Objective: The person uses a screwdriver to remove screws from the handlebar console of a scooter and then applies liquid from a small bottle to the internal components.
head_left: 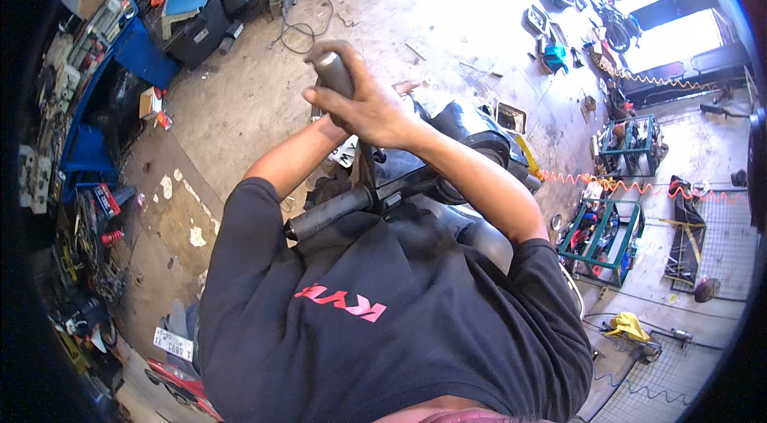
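Observation:
My right hand (382, 107) is raised in front of my chest, its thumb and fingers wrapped round a dark grey cylinder (337, 81) with a pale round end; its exact kind does not show. Behind it passes my left forearm, and of my left hand (406, 88) only some fingertips come out past the right wrist, so its grip is hidden. Below both arms, close to my chest, lies a motorcycle handlebar with a black rubber grip (329, 214). Dark motorcycle bodywork (462, 121) shows beyond my right forearm.
Toolboxes and parts crowd a blue bench (148, 51) on the left. A cable (300, 35) trails over the floor ahead. To the right stand green metal racks (603, 241), crossed by a coiled orange air hose (571, 177). A motorcycle (611, 11) is at the far right.

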Demonstrator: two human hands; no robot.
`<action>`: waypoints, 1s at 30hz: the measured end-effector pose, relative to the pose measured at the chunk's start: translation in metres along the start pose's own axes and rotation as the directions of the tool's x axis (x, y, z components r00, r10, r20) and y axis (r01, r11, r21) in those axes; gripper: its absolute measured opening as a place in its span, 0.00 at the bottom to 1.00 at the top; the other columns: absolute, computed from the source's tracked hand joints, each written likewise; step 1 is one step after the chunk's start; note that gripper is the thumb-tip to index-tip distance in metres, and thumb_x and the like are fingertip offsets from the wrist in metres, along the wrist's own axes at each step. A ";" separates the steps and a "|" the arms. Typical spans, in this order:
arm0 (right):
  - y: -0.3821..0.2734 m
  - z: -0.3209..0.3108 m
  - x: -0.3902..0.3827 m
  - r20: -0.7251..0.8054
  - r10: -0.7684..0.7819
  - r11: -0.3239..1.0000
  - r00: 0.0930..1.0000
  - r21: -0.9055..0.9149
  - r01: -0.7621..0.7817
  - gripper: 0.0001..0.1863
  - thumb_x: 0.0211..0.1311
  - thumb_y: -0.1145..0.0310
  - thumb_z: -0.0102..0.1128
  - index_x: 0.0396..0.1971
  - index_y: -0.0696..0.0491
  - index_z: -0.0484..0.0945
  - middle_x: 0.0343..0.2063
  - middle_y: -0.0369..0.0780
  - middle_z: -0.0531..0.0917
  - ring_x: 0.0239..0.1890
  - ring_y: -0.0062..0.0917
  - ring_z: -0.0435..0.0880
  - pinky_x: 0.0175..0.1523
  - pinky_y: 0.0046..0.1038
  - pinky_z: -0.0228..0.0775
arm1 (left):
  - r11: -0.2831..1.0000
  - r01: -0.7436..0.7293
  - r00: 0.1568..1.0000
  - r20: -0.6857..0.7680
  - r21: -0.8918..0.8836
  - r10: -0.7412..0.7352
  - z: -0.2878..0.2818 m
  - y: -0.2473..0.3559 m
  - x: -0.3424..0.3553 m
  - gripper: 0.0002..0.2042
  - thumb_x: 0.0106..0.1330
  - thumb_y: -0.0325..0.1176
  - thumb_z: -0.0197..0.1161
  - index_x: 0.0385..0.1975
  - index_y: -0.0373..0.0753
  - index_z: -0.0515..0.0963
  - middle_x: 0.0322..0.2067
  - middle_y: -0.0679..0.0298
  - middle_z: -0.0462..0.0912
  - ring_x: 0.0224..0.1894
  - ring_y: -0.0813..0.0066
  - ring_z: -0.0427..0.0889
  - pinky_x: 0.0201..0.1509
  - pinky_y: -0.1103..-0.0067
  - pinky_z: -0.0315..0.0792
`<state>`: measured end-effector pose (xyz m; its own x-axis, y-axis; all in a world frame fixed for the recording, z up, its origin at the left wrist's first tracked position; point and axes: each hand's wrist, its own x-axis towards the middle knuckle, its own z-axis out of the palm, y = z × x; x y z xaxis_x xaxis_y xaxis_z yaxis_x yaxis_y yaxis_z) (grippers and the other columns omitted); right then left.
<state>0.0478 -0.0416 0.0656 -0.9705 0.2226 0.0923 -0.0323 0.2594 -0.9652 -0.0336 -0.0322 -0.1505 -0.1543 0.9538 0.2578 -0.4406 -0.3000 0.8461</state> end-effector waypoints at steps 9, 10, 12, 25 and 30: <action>0.000 -0.008 -0.057 -0.080 0.126 0.975 0.989 0.192 -0.109 0.13 0.62 0.64 0.67 0.39 0.52 0.72 0.32 0.34 0.74 0.38 0.19 0.74 0.44 0.24 0.66 | 0.750 -0.009 0.978 0.163 0.662 -0.133 0.030 0.056 0.003 0.25 0.67 0.33 0.52 0.64 0.35 0.66 0.62 0.54 0.70 0.66 0.64 0.67 0.70 0.70 0.59; -0.001 -0.007 -0.056 -0.079 0.126 0.981 0.989 0.157 -0.113 0.13 0.62 0.63 0.66 0.38 0.51 0.72 0.32 0.34 0.74 0.38 0.18 0.74 0.44 0.23 0.66 | 0.651 -0.085 0.966 0.222 0.754 -0.130 0.035 0.068 -0.002 0.25 0.67 0.34 0.53 0.64 0.35 0.67 0.62 0.53 0.71 0.65 0.63 0.67 0.70 0.70 0.59; 0.009 -0.006 -0.059 -0.094 0.078 0.986 0.993 0.156 -0.063 0.14 0.63 0.59 0.66 0.32 0.52 0.73 0.26 0.31 0.74 0.32 0.15 0.72 0.37 0.21 0.64 | 0.508 -0.209 0.941 0.314 0.835 -0.128 0.044 0.088 -0.006 0.25 0.67 0.35 0.53 0.64 0.35 0.67 0.61 0.53 0.71 0.65 0.63 0.68 0.70 0.71 0.60; 0.009 0.008 -0.108 -0.075 -0.226 0.974 0.971 0.017 0.228 0.15 0.61 0.71 0.66 0.17 0.55 0.72 0.15 0.37 0.75 0.17 0.24 0.72 0.25 0.26 0.64 | 0.711 0.526 0.851 -0.291 0.467 -0.438 0.049 0.042 0.000 0.24 0.70 0.47 0.56 0.59 0.36 0.72 0.53 0.55 0.78 0.53 0.69 0.74 0.54 0.74 0.69; 0.012 0.008 -0.118 -0.033 -0.394 0.919 0.919 -0.042 0.393 0.16 0.54 0.73 0.71 0.16 0.55 0.71 0.14 0.40 0.73 0.15 0.31 0.73 0.23 0.30 0.62 | 0.629 0.619 0.785 -0.391 0.471 -0.480 0.072 0.073 -0.015 0.33 0.67 0.57 0.55 0.64 0.39 0.67 0.57 0.53 0.74 0.51 0.66 0.73 0.48 0.75 0.68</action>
<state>0.1600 -0.0718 0.0410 -0.8708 0.1336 0.4732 -0.4007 0.3652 -0.8403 0.0004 -0.0675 -0.0590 -0.2558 0.8864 -0.3859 0.0443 0.4095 0.9112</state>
